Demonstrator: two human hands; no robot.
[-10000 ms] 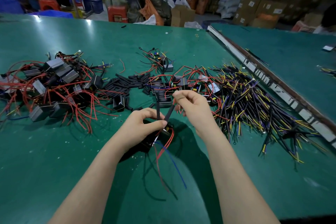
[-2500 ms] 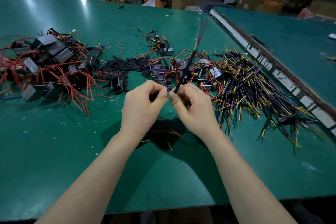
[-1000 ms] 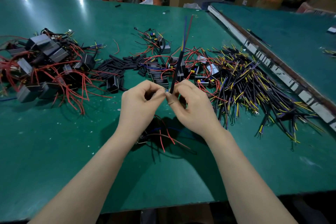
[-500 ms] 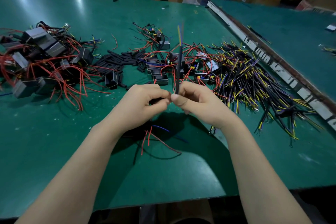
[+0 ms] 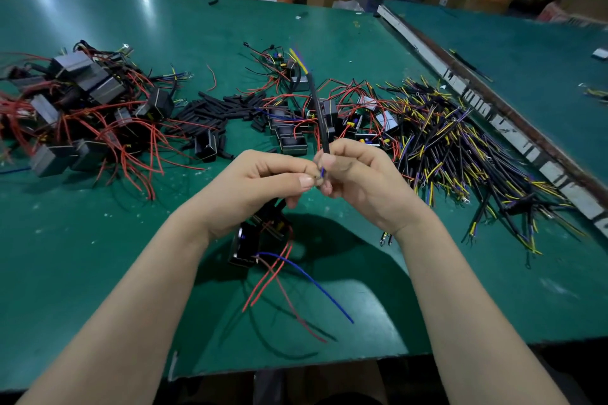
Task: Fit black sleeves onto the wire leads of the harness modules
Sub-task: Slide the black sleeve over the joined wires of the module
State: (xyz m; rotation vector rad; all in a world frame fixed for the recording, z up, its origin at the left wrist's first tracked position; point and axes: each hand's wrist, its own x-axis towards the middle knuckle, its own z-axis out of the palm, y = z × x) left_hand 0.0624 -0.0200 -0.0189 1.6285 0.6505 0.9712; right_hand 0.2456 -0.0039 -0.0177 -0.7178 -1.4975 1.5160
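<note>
Over near table edge: sleeve [image 5: 318, 115] pinched by right hand [image 5: 357, 181], leads [image 5: 320, 172] pinched by left hand [image 5: 260, 184]. Risk: strands snagged at sleeve mouth if misaligned; module [image 5: 245, 245] hung below, tugging.

Both bare forearms are extended forward and inward, so that the two hands are brought together above the green table [image 5: 98, 273]. The left hand [image 5: 263, 184] is held with its fingers curled and its thumb pressed toward the index fingertip, nail turned upward. The right hand [image 5: 358, 177] is held just beside it, fingers curled, thumb and index finger pinched on the black sleeve [image 5: 320, 122], which is kept nearly upright. The fingertips of the two hands appear to be touching, though the contact is partly hidden. Both wrists are raised clear of the table.
</note>
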